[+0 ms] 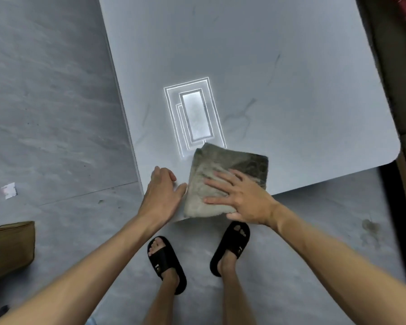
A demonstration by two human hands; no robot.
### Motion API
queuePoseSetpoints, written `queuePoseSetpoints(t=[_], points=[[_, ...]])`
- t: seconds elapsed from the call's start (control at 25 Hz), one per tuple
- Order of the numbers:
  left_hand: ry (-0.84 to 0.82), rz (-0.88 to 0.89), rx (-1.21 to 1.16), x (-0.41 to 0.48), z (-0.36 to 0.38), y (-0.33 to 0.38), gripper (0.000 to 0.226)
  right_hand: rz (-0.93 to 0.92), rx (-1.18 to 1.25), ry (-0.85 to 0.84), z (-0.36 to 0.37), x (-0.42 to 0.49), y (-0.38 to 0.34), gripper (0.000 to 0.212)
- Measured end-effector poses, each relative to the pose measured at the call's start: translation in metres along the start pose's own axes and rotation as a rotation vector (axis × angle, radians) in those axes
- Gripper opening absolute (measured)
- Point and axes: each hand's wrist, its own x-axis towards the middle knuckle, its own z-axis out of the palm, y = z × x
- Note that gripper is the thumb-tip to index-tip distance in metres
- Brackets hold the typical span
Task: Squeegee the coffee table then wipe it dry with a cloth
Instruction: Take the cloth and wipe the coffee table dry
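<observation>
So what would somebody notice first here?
Probably the bright white rectangular light reflection glowing in the middle of the glossy pale grey coffee table. Next, the folded grey-brown towelling cloth at the table's near corner, with the right hand flat on it and the left hand beside it.

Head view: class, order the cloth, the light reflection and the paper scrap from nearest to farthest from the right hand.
1. Cloth, under the right hand.
2. Light reflection, on the table beyond.
3. Paper scrap, floor, far left.
</observation>
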Motion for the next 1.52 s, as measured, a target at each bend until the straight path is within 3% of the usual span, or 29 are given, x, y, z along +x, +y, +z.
queuePoseSetpoints(t=[0.16,0.32,0.44,0.52,0.56,0.64,0.76,0.84,0.92,0.96,1.0,1.16,1.24,1.28,1.36,1.52], points=[[-0.089,-0.061,0.055,0.013,0.029,0.025,0.023,0.37,0.014,0.044,-0.014,-0.083,0.085,0.064],[-0.154,-0.196,0.116,0.026,0.048,0.044,0.026,1.023,0.171,0.294,-0.02,-0.146,0.149,0.059],[-0.176,-0.271,0.085,0.035,0.048,0.053,0.028,1.465,0.234,0.514,-0.021,-0.116,0.151,0.052],[-0.193,-0.301,0.069,0.039,0.044,0.057,0.027,1.635,0.304,0.577,-0.028,-0.068,0.134,0.052],[-0.198,-0.31,0.061,0.04,0.042,0.059,0.027,1.627,0.327,0.581,-0.029,-0.044,0.118,0.054],[-0.199,-0.322,0.048,0.041,0.039,0.062,0.025,1.365,0.299,0.52,-0.024,-0.003,0.077,0.059],[-0.209,-0.335,0.029,0.042,0.033,0.062,0.021,0.583,0.156,0.279,-0.014,0.014,0.031,0.064],[-0.225,-0.337,0.011,0.042,0.029,0.059,0.019,0.121,0.069,0.136,-0.022,0.0,0.071,0.068],[-0.24,-0.343,-0.005,0.043,0.026,0.06,0.017,-0.049,-0.038,0.054,-0.035,-0.021,0.132,0.067],[-0.249,-0.346,-0.014,0.043,0.025,0.061,0.015,0.014,-0.037,0.051,-0.042,-0.032,0.161,0.065],[-0.259,-0.346,-0.02,0.043,0.024,0.063,0.014,0.197,-0.002,0.095,-0.048,-0.041,0.186,0.062],[-0.305,-0.328,-0.033,0.042,0.019,0.067,0.012,1.374,0.27,0.57,-0.069,-0.017,0.239,0.048],[-0.318,-0.317,-0.035,0.04,0.017,0.067,0.013,1.623,0.251,0.563,-0.077,0.032,0.236,0.049],[-0.321,-0.313,-0.039,0.04,0.016,0.066,0.014,1.615,0.236,0.535,-0.081,0.058,0.226,0.051],[-0.325,-0.312,-0.042,0.04,0.015,0.063,0.014,1.417,0.169,0.484,-0.08,0.104,0.191,0.055],[-0.322,-0.32,-0.072,0.041,0.014,0.061,0.014,0.52,0.018,0.267,-0.065,0.15,0.098,0.057]])
